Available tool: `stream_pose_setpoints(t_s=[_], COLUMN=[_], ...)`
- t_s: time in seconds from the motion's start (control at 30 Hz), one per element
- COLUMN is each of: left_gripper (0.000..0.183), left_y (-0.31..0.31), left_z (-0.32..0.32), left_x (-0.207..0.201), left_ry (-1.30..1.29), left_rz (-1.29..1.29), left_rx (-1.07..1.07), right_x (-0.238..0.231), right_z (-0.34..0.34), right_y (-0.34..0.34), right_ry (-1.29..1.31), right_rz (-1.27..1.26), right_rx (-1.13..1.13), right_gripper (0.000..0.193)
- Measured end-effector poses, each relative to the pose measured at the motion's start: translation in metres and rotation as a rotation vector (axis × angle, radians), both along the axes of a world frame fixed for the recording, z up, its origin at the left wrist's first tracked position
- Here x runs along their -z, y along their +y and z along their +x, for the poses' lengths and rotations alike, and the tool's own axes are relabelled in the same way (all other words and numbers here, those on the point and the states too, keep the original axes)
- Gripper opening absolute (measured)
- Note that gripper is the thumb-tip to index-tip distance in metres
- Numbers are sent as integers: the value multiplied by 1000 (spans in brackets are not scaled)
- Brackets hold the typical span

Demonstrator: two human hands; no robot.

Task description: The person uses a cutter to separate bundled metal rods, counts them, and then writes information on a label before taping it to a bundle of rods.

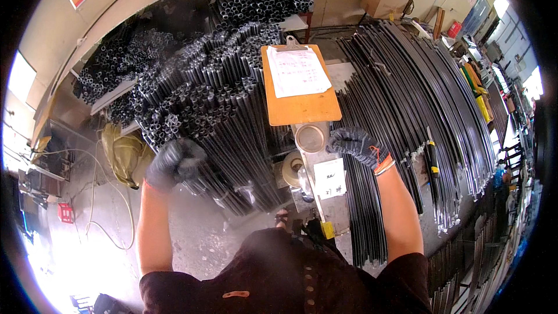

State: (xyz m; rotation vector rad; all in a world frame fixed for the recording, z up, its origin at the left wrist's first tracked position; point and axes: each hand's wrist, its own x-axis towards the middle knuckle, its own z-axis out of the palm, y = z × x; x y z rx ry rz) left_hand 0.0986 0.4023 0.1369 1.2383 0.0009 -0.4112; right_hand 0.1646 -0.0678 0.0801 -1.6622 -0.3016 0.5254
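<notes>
head view: the left hand (176, 164), gloved and blurred, is curled at the near left edge of the left black tubes (241, 160); whether it grips one, i cannot tell. these tubes run lengthwise from open far ends toward the person. the right hand (356, 144), fingers bent, contents hidden, is the nearer one to the round-rimmed piece (310, 138), just left of its fingertips.

It's a workshop, and what a show: dark tubes (232, 58) in great bundles, open ends showing! Long dark bars (401, 99) fan out right, clipboard (303, 110) between, scuffed grey floor (195, 229) below.
</notes>
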Motion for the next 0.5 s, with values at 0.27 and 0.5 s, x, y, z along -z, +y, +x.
stream_pose_setpoints(t_s=[0.27,0.5], left_gripper=[24,21], left_y=[10,13], left_z=[2,3], left_x=[31,38], left_ry=[-404,-201], left_rz=[-387,-787], left_rx=[-48,-370], right_x=[2,15], right_z=[2,-1], right_y=[6,-11], right_ry=[32,2], right_rz=[1,-38], right_rx=[-25,18], right_gripper=[22,18])
